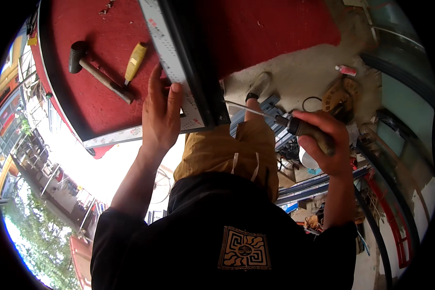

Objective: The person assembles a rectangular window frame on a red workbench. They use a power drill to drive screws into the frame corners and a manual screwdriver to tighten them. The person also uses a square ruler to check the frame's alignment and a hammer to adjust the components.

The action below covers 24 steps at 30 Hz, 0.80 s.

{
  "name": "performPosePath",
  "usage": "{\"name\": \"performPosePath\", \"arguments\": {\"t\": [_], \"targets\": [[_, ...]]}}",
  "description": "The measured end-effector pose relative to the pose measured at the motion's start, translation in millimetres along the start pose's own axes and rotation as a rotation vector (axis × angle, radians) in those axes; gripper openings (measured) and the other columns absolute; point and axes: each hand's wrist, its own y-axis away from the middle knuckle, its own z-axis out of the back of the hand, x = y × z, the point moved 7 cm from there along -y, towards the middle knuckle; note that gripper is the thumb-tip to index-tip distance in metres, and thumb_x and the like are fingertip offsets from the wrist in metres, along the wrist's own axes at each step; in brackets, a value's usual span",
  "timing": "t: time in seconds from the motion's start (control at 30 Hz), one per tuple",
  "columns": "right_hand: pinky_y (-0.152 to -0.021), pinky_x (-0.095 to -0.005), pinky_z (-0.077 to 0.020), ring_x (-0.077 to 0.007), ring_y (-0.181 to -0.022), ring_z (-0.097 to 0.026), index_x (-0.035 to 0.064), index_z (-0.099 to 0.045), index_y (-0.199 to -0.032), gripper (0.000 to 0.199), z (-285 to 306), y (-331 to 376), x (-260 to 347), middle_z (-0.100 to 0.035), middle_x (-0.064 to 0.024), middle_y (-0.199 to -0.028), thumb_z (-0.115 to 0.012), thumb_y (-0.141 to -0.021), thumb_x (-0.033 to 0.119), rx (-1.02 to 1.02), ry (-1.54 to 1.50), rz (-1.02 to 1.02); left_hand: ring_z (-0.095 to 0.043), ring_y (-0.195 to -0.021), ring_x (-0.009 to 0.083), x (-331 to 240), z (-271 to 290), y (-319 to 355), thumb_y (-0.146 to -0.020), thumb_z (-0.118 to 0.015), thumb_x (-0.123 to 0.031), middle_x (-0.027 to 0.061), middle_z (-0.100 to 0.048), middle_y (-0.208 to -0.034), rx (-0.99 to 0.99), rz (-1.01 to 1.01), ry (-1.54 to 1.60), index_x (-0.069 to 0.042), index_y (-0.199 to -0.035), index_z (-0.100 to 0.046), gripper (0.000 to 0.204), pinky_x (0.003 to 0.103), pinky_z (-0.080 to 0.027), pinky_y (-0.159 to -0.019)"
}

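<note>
My right hand [325, 137] is closed around the dark brown-and-black handle of a screwdriver [257, 111]. Its long thin shaft points left, with the tip at the outer side of a black metal frame [205, 72], near the corner. Whether the tip sits in a hole or screw cannot be made out. My left hand [160, 108] holds the same frame at its corner, thumb on the face with printed white film, fingers along the inner edge. Left of that hand, a yellow-handled tool [136, 60] and a hammer [101, 73] with dark head and wooden handle lie on the red surface.
The red-covered table [275, 29] bears the frame. On the concrete floor at right are a small pink-and-white bottle [346, 70], a round brown piece [340, 96] and dark metal profiles [319, 186]. Glass panels [396, 104] lean at the far right. My shoe [260, 84] shows beyond the table edge.
</note>
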Motion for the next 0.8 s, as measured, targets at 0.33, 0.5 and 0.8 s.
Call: {"name": "performPosePath", "arguments": {"t": [0.33, 0.5, 0.8], "targets": [[-0.072, -0.0366, -0.0511, -0.023, -0.074, -0.064, 0.0087, -0.076, -0.126, 0.05, -15.6, -33.9, -59.0, -0.07, -0.0087, -0.086, -0.088, -0.078, 0.009, 0.085, -0.113, 0.073, -0.071, -0.078, 0.0225, 13.0, -18.7, 8.5, -0.118, -0.037, -0.042, 0.0141, -0.074, -0.087, -0.037, 0.082, -0.236, 0.004, -0.124, -0.065, 0.054, 0.036, -0.053, -0.073], [-0.078, -0.0379, -0.0557, -0.0254, -0.08, -0.07, 0.0088, -0.077, -0.125, 0.049, -13.3, -46.0, -65.4, -0.073, -0.0109, -0.091, -0.089, -0.078, 0.011, 0.143, -0.14, 0.092, -0.074, -0.092, 0.0226, 8.8, -17.2, 7.8, -0.118, -0.029, -0.045, 0.0136, -0.077, -0.099, -0.039, 0.085, -0.244, 0.004, -0.125, -0.067, 0.062, 0.036, -0.056, -0.083], [-0.062, -0.0352, -0.0457, -0.0173, -0.068, -0.06, 0.002, -0.076, -0.125, 0.046, -15.0, -54.7, -76.2, -0.072, -0.0069, -0.085, -0.084, -0.083, 0.022, 0.136, -0.206, 0.225, -0.072, -0.089, 0.0227, 10.7, -17.8, 6.2, -0.118, -0.029, -0.041, 0.0122, -0.076, -0.098, -0.054, 0.049, -0.208, 0.003, -0.12, -0.068, 0.058, 0.036, -0.055, -0.081]]}}
